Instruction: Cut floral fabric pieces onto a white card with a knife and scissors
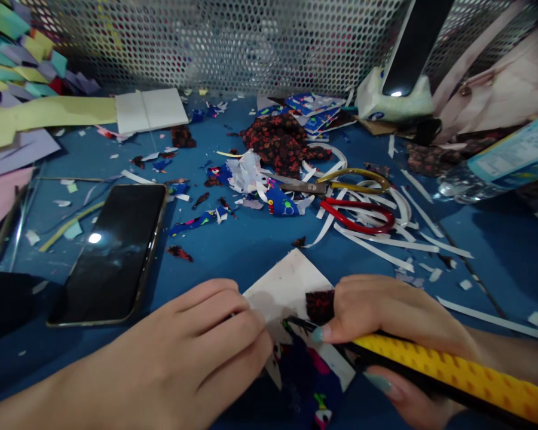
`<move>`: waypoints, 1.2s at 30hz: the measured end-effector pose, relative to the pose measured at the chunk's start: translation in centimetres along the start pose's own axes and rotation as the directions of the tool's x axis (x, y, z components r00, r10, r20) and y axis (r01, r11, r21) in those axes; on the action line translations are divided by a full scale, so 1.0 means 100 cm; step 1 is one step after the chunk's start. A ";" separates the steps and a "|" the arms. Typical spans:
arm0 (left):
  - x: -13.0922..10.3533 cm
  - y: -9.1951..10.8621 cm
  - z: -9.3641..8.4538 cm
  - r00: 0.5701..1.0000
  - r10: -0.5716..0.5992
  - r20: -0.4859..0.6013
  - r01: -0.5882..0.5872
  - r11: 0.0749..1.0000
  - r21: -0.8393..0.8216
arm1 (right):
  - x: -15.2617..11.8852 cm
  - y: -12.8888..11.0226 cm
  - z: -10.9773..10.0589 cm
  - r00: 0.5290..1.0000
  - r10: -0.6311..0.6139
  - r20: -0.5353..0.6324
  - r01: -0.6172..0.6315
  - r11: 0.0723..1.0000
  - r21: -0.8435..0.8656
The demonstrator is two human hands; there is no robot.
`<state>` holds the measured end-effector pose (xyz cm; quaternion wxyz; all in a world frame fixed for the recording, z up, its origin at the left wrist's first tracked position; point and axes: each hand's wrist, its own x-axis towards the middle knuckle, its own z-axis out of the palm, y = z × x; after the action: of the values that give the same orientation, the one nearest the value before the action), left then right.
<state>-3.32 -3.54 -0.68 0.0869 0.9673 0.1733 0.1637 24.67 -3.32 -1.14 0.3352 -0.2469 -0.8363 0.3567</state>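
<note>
A square white card lies in front of me, turned cornerwise. On it are a dark red-patterned scrap and a blue printed piece of fabric or paper. My left hand is closed at the card's left side, its fingers curled and the fingertips hidden. In my right hand is a yellow and black utility knife. Its narrow dark tip points left over the card, close to the blue piece and my left fingers. The thumb rests near the knife's front.
A phone lies at left. Scissors sit among white strips and patterned scraps. A bottle lies tilted at right. Behind are a perforated metal panel, a white pad and coloured papers.
</note>
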 end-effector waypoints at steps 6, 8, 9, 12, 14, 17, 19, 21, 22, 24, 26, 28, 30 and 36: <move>0.002 0.001 0.002 1.000 0.002 -0.015 -0.003 1.000 -0.027 | -0.001 -0.001 0.007 1.000 -0.019 -0.001 0.019 1.000 0.004; 0.002 0.000 0.003 1.000 0.003 -0.025 -0.004 1.000 -0.031 | -0.001 -0.002 0.007 0.999 -0.031 -0.011 0.031 0.999 -0.012; 0.002 0.000 0.003 1.000 0.006 -0.030 -0.007 1.000 -0.030 | -0.001 -0.002 0.007 1.000 -0.027 -0.008 0.027 0.999 -0.016; 0.003 -0.001 0.003 0.999 0.009 -0.037 -0.010 1.000 -0.026 | 0.000 -0.003 0.008 1.000 0.006 0.005 -0.006 1.000 -0.019; 0.004 -0.001 0.003 0.999 0.005 -0.033 -0.006 1.000 -0.019 | 0.000 -0.003 0.009 1.000 0.012 0.000 -0.012 1.000 -0.016; 0.007 0.000 0.002 1.000 -0.004 -0.029 0.004 1.000 0.001 | 0.000 -0.003 0.009 1.000 -0.007 -0.006 0.007 1.000 -0.017; 0.008 0.001 0.002 0.999 -0.006 -0.037 0.007 1.000 0.022 | -0.002 -0.005 0.009 0.998 -0.021 -0.059 0.021 1.000 -0.005; 0.008 0.002 0.002 0.999 -0.003 -0.040 0.004 0.999 0.038 | -0.004 -0.010 0.008 0.986 0.012 -0.168 -0.007 1.000 0.028; 0.008 0.003 0.002 0.999 -0.003 -0.038 0.005 0.999 0.039 | -0.005 -0.012 0.008 0.974 0.044 -0.223 -0.036 0.999 0.041; 0.008 0.004 0.003 0.999 -0.007 -0.033 0.008 1.000 0.025 | -0.007 -0.018 0.008 0.954 0.102 -0.282 -0.092 0.995 0.046; 0.007 0.004 0.003 1.000 -0.011 -0.018 0.011 1.000 0.007 | -0.008 -0.021 0.010 0.955 0.107 -0.277 -0.104 0.994 0.027; 0.007 0.003 0.003 1.000 -0.006 -0.010 0.006 1.000 0.013 | -0.007 -0.021 0.013 0.950 0.077 -0.302 -0.078 0.997 0.010; 0.006 0.002 0.002 1.000 0.001 -0.020 0.000 1.000 0.031 | -0.006 -0.019 0.017 0.934 0.050 -0.354 -0.050 0.999 0.009; 0.007 0.001 0.002 0.999 -0.005 -0.034 0.005 1.000 0.019 | -0.005 -0.008 0.021 0.960 -0.037 -0.278 0.060 0.995 0.076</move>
<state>-2.57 -3.43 -0.64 0.0752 0.9646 0.1788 0.1785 23.29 -5.05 -1.82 0.4674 -0.2594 -0.7715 0.3450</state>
